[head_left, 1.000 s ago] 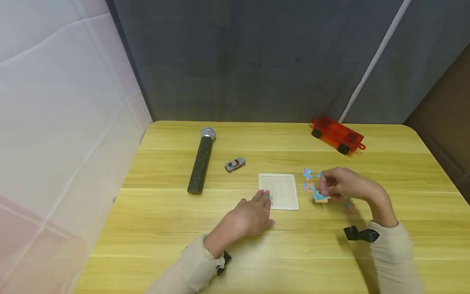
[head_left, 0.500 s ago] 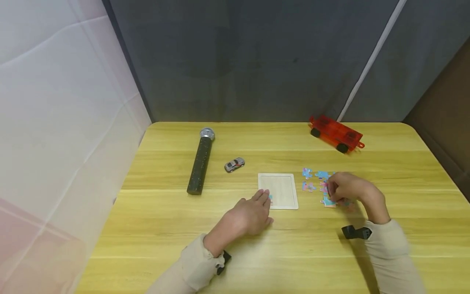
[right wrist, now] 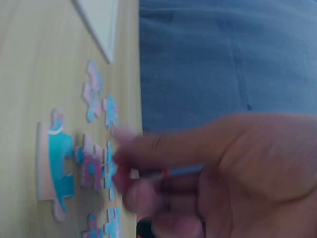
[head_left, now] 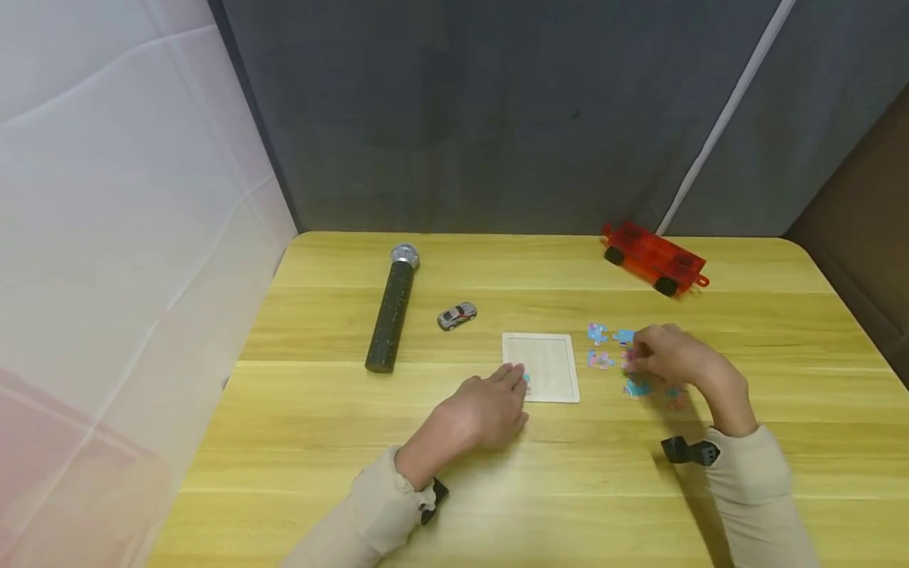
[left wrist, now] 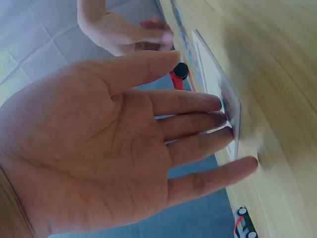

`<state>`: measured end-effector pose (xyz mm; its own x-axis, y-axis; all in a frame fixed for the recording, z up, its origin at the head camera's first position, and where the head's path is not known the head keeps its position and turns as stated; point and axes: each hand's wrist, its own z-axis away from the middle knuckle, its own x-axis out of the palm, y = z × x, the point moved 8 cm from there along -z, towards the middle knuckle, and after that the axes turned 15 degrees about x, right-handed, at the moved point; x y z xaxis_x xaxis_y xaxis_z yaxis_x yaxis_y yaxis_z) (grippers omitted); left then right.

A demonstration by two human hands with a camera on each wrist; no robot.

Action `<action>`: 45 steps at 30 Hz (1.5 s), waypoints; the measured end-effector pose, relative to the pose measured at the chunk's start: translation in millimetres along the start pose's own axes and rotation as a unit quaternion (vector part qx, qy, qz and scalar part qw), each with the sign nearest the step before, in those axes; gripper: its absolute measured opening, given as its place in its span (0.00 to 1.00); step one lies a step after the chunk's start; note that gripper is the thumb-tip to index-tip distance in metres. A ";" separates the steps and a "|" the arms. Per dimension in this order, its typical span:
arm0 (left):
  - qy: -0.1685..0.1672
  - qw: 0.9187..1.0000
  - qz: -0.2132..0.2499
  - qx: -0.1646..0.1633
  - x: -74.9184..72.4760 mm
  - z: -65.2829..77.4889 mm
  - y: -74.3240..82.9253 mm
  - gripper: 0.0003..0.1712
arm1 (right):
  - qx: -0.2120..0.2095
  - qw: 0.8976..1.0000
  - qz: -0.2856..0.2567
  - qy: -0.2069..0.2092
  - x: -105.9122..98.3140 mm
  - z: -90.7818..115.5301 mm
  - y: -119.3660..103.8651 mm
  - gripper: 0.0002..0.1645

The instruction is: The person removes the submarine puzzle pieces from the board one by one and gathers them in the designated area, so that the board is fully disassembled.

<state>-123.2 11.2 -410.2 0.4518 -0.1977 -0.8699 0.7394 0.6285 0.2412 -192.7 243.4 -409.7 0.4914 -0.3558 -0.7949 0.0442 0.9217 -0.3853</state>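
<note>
A shallow square wooden puzzle tray (head_left: 552, 361) has a small printed jigsaw piece (head_left: 527, 380) at its lower left. My left hand (head_left: 490, 410) rests there, its straight fingertips (left wrist: 229, 134) on that corner of the tray. To the right of the tray lie several loose jigsaw pieces, among them a blue one with a tan edge (head_left: 637, 388) and a pink and blue one (right wrist: 92, 168). My right hand (head_left: 671, 356) hovers low over them, fingers bent, thumb near the index finger. Motion blurs its fingertips in the right wrist view, so I cannot tell whether they pinch a piece.
A dark microphone (head_left: 391, 315) lies at the left, with a small silver toy car (head_left: 457, 315) between it and the tray. Far back on the right is a red translucent toy wagon (head_left: 655, 259). A dark cloth (head_left: 440, 118) hangs behind the table.
The tan-edged blue piece has slid right under my right hand and now lies apart from the fingers. That hand has shifted right, then slightly up. My left hand has stayed in place.
</note>
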 end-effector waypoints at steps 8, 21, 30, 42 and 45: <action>0.065 0.998 0.011 -0.019 -16.1 4.3 -21.7 0.36 | -0.171 0.974 -0.005 0.146 12.6 8.5 -91.2 0.04; 0.058 0.997 0.025 -0.047 -6.0 -6.4 -40.2 0.43 | -0.176 0.966 0.037 0.184 61.1 11.6 -139.4 0.04; 0.076 0.996 0.019 -0.051 7.6 -20.5 -50.4 0.49 | -0.143 0.951 0.103 0.253 76.2 5.9 -140.4 0.19; 0.073 0.995 0.030 -0.058 3.9 -13.7 -42.7 0.47 | -0.134 0.980 -0.120 0.089 42.7 -9.8 -113.8 0.07; 0.079 0.995 0.031 -0.059 5.5 -15.7 -44.1 0.47 | -0.120 0.979 -0.148 0.071 26.7 -7.4 -98.2 0.06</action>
<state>-161.2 -5.8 -432.3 0.4043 -0.0410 -0.9137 0.6451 0.7210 0.2531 -190.3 142.3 -396.6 0.3613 -0.6352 -0.6827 -0.0477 0.7186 -0.6938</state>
